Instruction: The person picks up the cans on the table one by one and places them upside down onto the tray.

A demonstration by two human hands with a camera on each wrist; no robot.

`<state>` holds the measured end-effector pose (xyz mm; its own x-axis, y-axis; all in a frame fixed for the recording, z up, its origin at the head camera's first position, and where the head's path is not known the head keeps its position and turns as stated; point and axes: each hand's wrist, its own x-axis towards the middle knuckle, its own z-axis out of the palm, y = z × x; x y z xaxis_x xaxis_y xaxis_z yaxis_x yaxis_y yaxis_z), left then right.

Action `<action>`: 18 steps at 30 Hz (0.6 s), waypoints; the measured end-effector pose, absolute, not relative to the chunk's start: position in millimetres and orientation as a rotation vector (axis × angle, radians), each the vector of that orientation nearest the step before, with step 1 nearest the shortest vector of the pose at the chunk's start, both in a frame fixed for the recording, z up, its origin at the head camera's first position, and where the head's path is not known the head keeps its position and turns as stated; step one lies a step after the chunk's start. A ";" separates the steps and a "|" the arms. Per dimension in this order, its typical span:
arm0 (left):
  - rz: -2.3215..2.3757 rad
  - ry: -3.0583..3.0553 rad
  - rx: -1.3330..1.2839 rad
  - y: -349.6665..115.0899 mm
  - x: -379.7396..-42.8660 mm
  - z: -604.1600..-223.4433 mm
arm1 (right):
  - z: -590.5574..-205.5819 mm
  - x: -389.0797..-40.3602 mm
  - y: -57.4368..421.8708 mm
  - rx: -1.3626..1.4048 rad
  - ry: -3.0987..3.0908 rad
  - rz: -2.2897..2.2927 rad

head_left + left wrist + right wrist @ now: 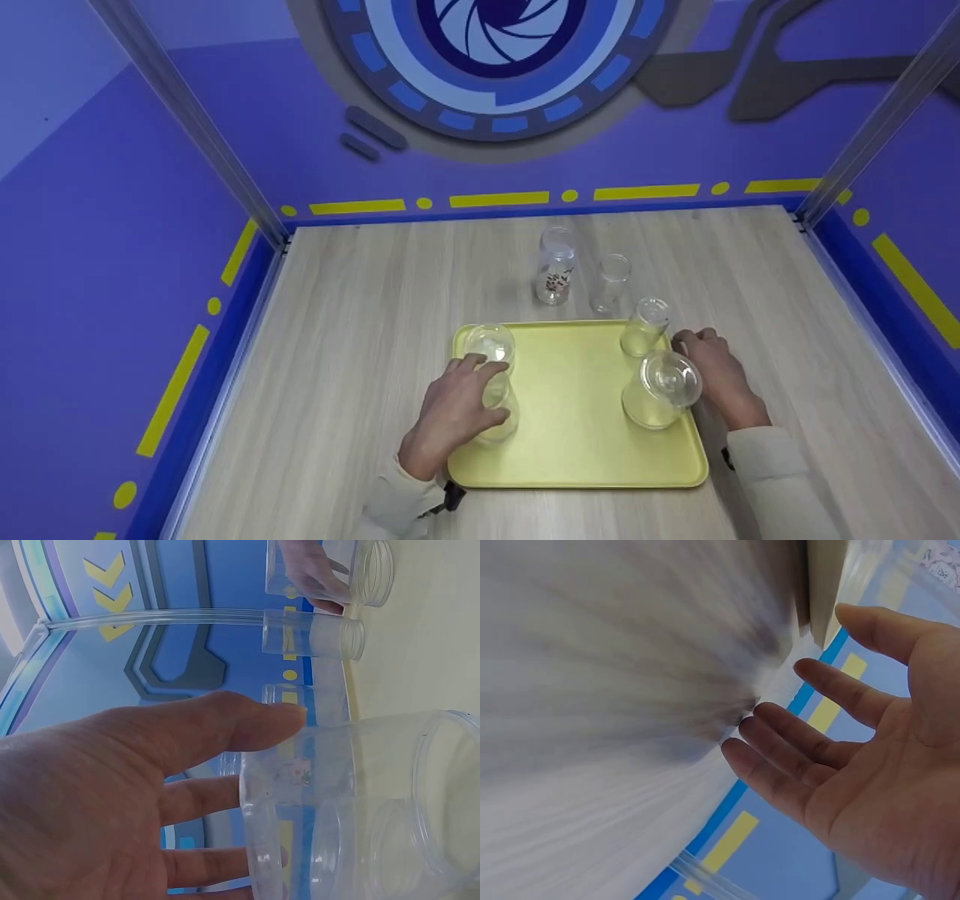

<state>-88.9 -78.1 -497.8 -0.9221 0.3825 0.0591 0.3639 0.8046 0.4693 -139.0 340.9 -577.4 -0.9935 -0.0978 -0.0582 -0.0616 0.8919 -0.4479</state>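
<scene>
My left hand [457, 401] grips a clear jar [390, 765] at the left side of the yellow tray [570, 457]. In the left wrist view the thumb lies along its near side and the other fingers reach around its far side. Just behind it on the tray is another clear jar [491, 341]. My right hand [718, 371] is just outside the tray's right edge, its palm bare and fingers loosely extended in the right wrist view. Nearest to it on the tray are a wide clear jar [652, 401] and a narrower clear jar [645, 328].
Behind the tray stand a tall clear bottle [555, 274] with a printed pattern and a slim clear container [611, 285]. The wooden table [360, 300] is enclosed by blue panels [247, 135] at the back and sides, joined by metal corner posts.
</scene>
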 end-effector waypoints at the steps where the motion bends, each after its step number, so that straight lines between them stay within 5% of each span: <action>1: 0.752 2.949 0.613 -77.9 -89.1 -497.9 | -577.6 -138.6 340.8 -0.135 2.982 -0.705; 18: 0.744 2.934 0.611 -77.4 -89.2 -499.9 | -580.7 -135.5 338.9 -0.253 3.085 -0.648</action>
<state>-89.2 -77.4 -499.9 -0.9204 0.3884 0.0445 0.3627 0.8059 0.4680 -135.5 338.9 -580.7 -0.9870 -0.1520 0.0530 -0.1605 0.9031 -0.3982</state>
